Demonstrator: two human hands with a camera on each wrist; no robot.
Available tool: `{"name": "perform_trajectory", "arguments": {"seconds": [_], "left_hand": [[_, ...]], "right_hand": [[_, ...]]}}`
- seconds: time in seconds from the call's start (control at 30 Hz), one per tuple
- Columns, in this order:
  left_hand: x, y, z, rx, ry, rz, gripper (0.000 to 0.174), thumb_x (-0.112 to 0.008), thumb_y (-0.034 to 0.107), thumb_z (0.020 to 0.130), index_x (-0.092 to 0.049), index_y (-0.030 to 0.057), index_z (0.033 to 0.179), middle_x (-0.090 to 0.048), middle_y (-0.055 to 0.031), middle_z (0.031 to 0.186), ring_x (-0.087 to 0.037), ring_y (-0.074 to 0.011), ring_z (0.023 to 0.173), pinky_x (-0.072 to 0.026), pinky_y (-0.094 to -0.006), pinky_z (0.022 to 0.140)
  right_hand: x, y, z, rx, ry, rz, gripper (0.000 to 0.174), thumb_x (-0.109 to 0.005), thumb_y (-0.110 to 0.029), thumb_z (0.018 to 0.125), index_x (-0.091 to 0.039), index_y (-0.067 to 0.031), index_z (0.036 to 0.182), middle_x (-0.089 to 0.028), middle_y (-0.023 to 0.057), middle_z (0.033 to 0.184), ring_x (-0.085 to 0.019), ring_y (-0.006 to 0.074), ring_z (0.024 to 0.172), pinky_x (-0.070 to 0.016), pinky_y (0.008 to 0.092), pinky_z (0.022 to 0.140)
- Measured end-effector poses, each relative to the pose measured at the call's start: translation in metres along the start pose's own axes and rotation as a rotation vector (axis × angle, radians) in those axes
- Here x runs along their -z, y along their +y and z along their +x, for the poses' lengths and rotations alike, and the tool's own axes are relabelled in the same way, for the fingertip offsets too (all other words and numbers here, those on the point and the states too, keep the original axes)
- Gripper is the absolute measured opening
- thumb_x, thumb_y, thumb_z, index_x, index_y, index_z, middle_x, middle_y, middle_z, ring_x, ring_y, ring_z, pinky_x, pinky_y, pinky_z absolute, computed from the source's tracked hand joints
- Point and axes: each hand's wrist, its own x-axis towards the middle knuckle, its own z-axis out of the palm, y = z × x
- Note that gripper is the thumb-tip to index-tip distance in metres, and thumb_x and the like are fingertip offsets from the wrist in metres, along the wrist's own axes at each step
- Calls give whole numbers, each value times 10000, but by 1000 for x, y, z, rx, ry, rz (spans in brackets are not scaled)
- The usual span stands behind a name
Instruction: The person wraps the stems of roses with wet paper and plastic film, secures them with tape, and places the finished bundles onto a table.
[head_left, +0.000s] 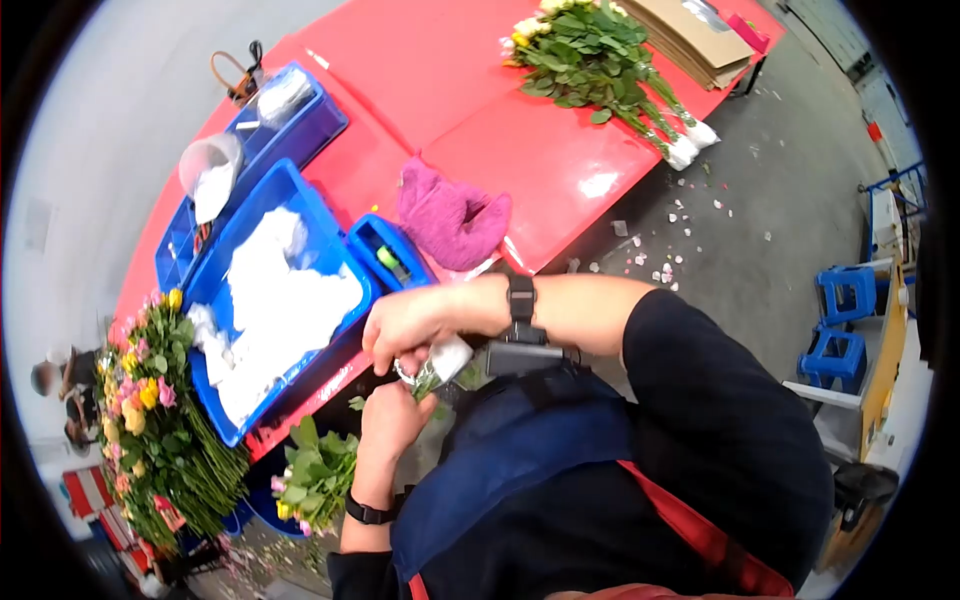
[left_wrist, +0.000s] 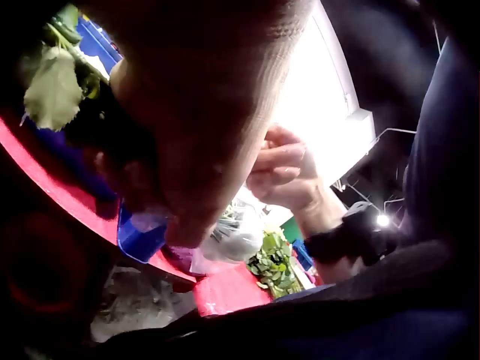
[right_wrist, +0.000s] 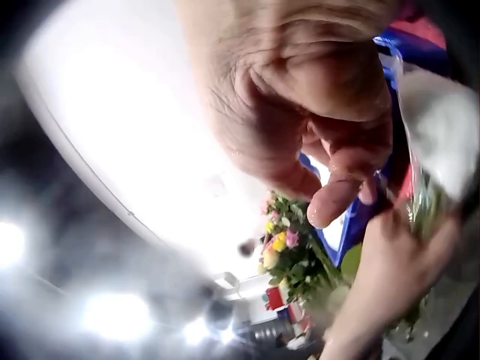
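Observation:
My left hand [head_left: 392, 420] grips a bundle of green stems [head_left: 428, 380] just below its white-padded, plastic-wrapped end [head_left: 450, 357]. The right wrist view shows that clear plastic wrap [right_wrist: 442, 127] around white padding, above the left hand [right_wrist: 397, 259]. My right hand [head_left: 412, 322] is close beside the wrap, its fingers bent; I cannot tell whether they hold something thin. From the left wrist, the right hand [left_wrist: 289, 169] appears behind the wrapped end [left_wrist: 238, 234]. Leaves and flower heads [head_left: 318, 475] hang below the left hand.
A blue tray [head_left: 372, 285] of white padding [head_left: 290, 310] sits on the red table [head_left: 420, 110], near a pink towel [head_left: 450, 215] and blue organizer [head_left: 330, 120]. Roses [head_left: 150, 400] stand at the left. Wrapped bunches [head_left: 590, 65] and cardboard [head_left: 690, 40] lie at the far end.

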Motion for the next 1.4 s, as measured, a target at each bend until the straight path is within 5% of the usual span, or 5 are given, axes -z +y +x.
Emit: {"name": "perform_trajectory", "arguments": {"seconds": [0.4,0.63,1.03,1.27,1.4], "left_hand": [[63,-10,-13,75,-75,-852,303,-646,166,818,-586,3,1066,-560,-2,665,-520,-82,560,-431,-259,476],[62,-3,-10,143,-317,-994,187,-659,185,819,-567,59,716,-492,29,556,-441,-60,413,-344,-226,383],[49,9,-11,233,-283,-1157,159,-619,140,765,-547,48,657,-491,7,511,-436,-79,407,-352,-242,400],[25,6,29,159,203,-395,311,-636,277,763,-637,-34,757,-620,-235,685,-669,-328,673,-515,-423,625],[30,24,63,120,123,-31,264,-626,294,764,-697,40,764,-673,-195,771,-679,-339,754,-546,-438,676]], "right_hand": [[16,142,2,357,391,-411,86,-694,-102,800,-689,-30,847,-661,80,768,-624,172,750,-493,324,696],[1,39,-3,731,231,-202,599,-738,-77,763,-494,-23,1307,-554,107,1255,-588,181,1062,-468,314,920],[7,77,-5,803,494,-608,273,-653,-57,797,-639,-25,1067,-682,101,901,-656,204,828,-509,326,756],[-16,42,-37,68,246,77,127,-584,-97,895,-669,-3,895,-636,5,753,-577,68,691,-454,207,632],[-11,48,-52,359,302,265,311,-548,-62,899,-569,21,1198,-631,78,1005,-619,110,817,-474,213,655]]}}
